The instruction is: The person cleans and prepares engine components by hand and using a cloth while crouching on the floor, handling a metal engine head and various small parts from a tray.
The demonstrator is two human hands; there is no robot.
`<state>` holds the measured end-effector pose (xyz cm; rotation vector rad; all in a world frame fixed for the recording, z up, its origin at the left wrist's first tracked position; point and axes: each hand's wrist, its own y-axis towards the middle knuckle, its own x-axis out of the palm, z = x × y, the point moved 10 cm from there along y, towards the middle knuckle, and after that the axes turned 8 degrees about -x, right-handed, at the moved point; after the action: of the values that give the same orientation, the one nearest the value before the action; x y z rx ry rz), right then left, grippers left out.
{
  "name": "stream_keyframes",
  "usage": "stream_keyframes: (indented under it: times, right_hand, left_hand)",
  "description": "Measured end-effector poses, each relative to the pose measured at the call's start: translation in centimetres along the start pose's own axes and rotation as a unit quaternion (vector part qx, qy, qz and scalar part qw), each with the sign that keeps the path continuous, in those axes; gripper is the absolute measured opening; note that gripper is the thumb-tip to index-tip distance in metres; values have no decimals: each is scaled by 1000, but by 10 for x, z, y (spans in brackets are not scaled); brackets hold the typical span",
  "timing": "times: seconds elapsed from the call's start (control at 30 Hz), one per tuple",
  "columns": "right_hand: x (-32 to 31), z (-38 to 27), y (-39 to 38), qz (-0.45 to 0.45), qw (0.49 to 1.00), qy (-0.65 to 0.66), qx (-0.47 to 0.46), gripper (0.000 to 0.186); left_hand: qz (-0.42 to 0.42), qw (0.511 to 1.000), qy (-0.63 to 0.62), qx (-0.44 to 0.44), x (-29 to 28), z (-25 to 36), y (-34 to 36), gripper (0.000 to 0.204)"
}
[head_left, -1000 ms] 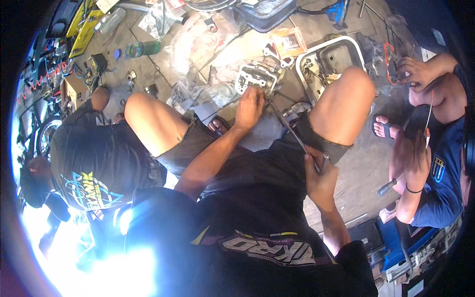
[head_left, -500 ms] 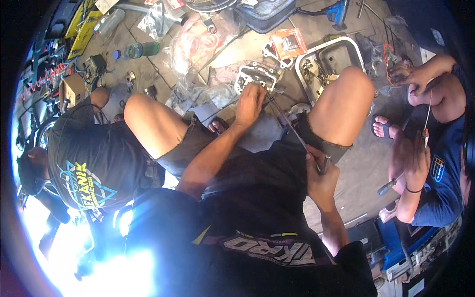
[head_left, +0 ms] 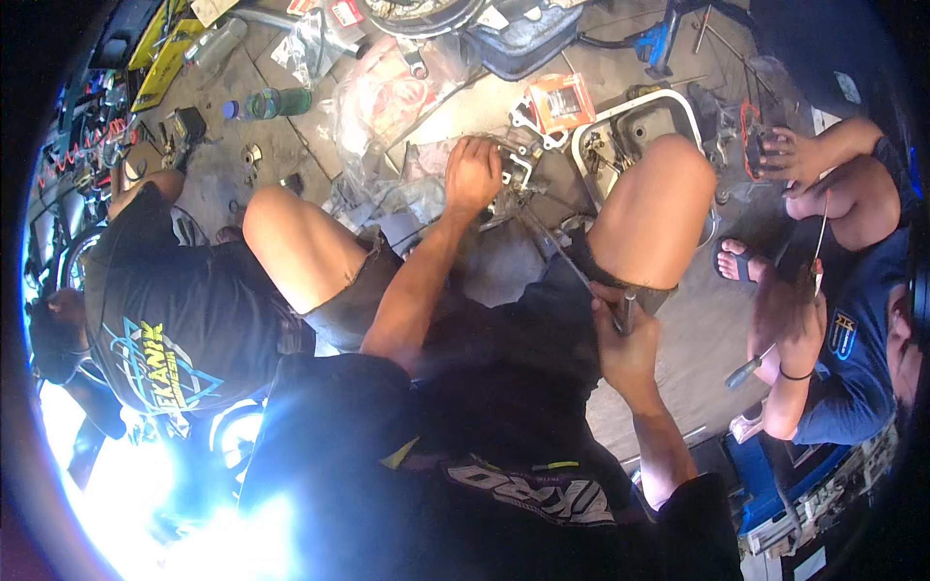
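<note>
My left hand has its fingers curled over a silver metal engine part, covering much of it. My right hand, low by my right thigh, grips a long metal bar tool with a short crosswise handle. The bar slants up toward the engine part, where its far end is too small to make out. A white-rimmed sink-like basin holding metal parts lies past my right knee. A red-and-white packet sits above the engine part.
Co-worker at right holds a thin screwdriver-like tool; their other hand is by a red-edged part. Co-worker in dark shirt crouches left. Around lie plastic bags, a green bottle, a dark blue tub and scattered parts on the floor.
My left hand has moved up and slightly left over the engine part, which is now more hidden. My right hand and the bar have shifted slightly.
</note>
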<state>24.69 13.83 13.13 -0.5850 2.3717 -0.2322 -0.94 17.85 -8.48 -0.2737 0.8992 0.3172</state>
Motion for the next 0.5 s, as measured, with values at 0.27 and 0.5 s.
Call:
stream_keyframes:
  times: [0.27,0.5]
  right_hand:
    - [1,-13,31,-39,993,52,96,15]
    - [-3,-14,51,-8,995,63,77,17]
  left_hand:
    - [46,993,44,-103,-17,-16,16,23]
    - [-4,985,16,-174,-10,-21,14,20]
